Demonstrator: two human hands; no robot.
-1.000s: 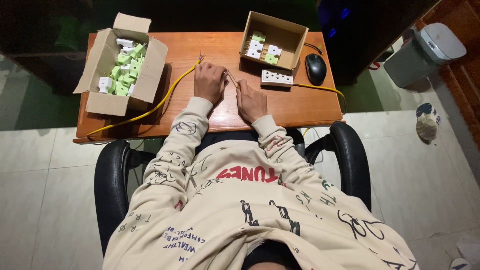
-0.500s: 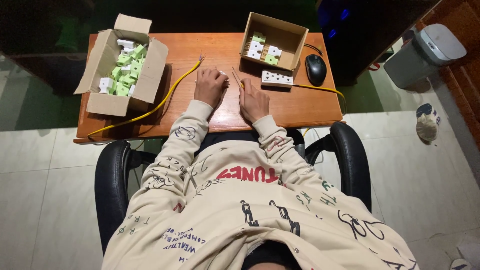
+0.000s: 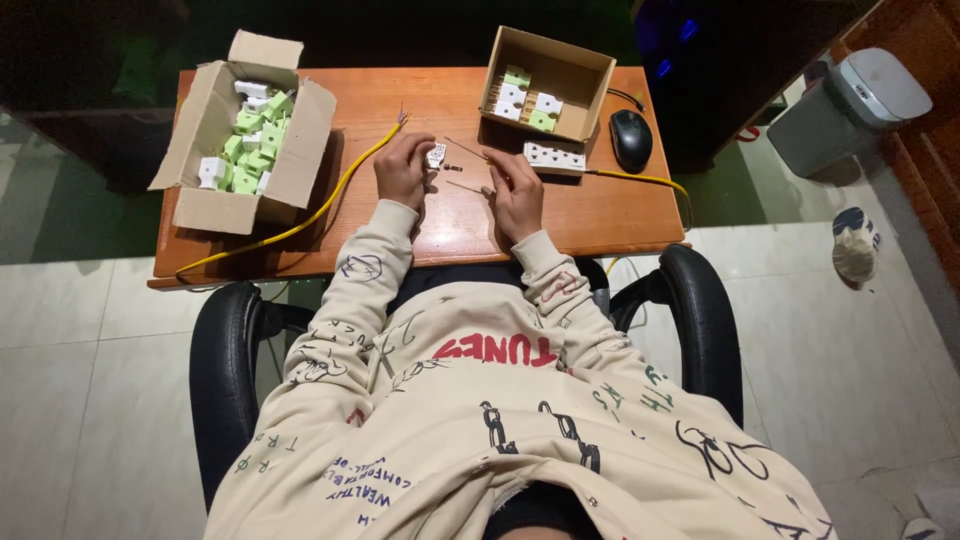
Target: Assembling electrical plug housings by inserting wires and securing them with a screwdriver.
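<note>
nearest the camera is a baggy cream sweatshirt (image 3: 480, 420) with printed scribbles, soft and rumpled, in a black padded office chair (image 3: 225, 350). mid-frame, on the glossy orange-brown wooden desk (image 3: 600, 210), the left hand (image 3: 403, 170) pinches a small white plastic socket part (image 3: 436, 155), while the right hand (image 3: 517, 190) is curled around a thin metal tool (image 3: 465, 187); how tight is hard to tell. a tiny dark screw (image 3: 453, 167) lies loose just beside the part, so it could easily roll off that slick top. the stiff yellow cable (image 3: 300, 222) near the left wrist could snag. further up: a cardboard box of green and white plastic pieces (image 3: 245, 135) upper left, a smaller open cardboard box (image 3: 548, 80) and a black mouse (image 3: 630, 140) upper right.
</note>
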